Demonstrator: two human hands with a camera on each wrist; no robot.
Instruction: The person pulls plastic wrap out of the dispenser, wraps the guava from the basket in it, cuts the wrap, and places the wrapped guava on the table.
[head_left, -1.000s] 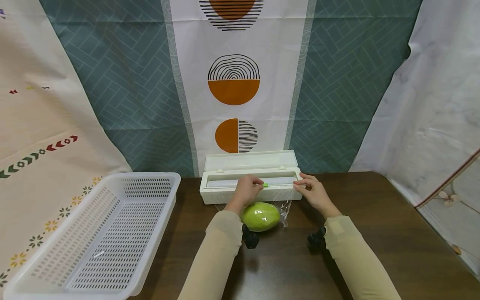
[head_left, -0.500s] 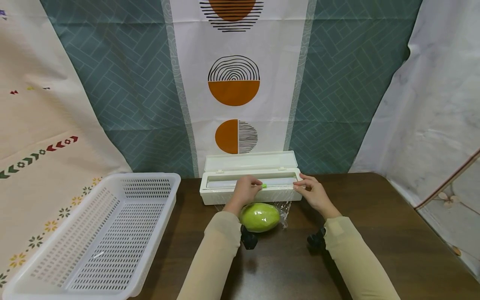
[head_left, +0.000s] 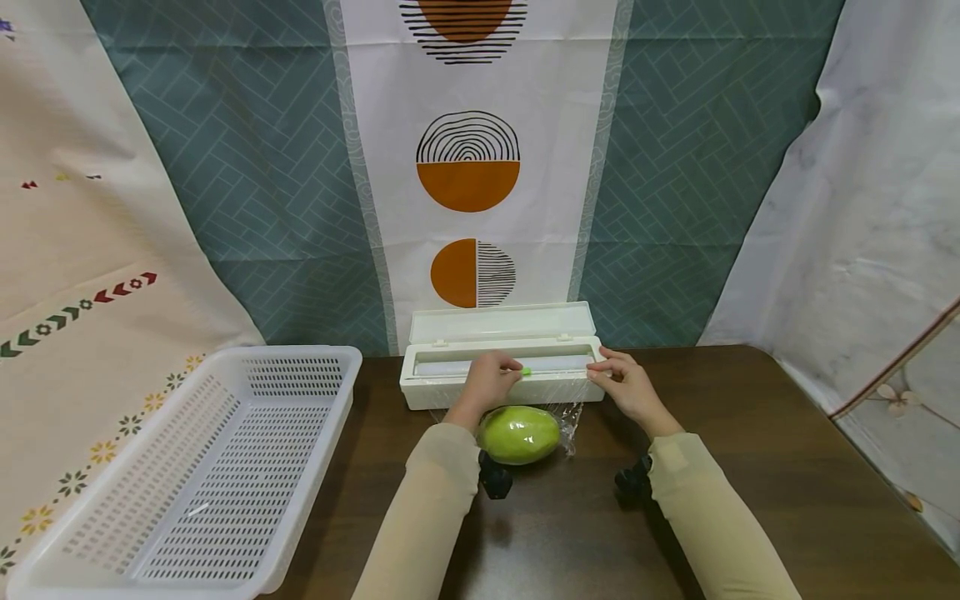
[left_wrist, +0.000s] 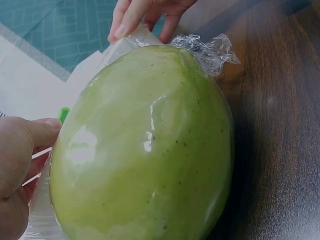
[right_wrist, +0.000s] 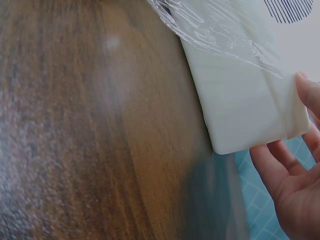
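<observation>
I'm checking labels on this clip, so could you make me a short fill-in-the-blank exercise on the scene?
1. The lid of the white box is ____, not shut.
2. The fruit and the slider at the left hand's fingertips are both coloured ____.
3. The right hand holds the box at its ____ end in the head view.
4. There, the basket stands to the ____ of the box.

Missing words: open; green; right; left.

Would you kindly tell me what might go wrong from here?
The cling film over the white box might tear crookedly if the left hand, pinching the green tab, pulls unevenly. The box could shift if the right hand loosens its grip on one end. The rounded green fruit, held by neither hand, might roll.
</observation>
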